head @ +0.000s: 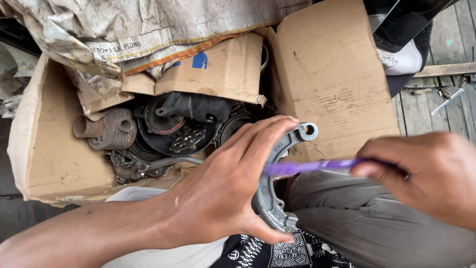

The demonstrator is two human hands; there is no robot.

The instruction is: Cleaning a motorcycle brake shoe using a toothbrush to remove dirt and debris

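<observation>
My left hand (228,183) grips a curved grey metal brake shoe (270,198), thumb at its lower end and fingers along its upper arc, whose eyelet end points up and right. My right hand (426,173) holds a thin purple stick-shaped tool (317,166), blurred, with its tip lying across the brake shoe near my left fingers. Both hands hover over my lap, in grey trousers (377,223).
An open cardboard box (54,164) at the left holds several greasy engine parts, among them a rusty cylinder (109,130) and black round covers (173,131). Its flap (332,79) stands up at the centre right. A dirty sack (139,30) lies above. Wooden planks (436,99) are at the right.
</observation>
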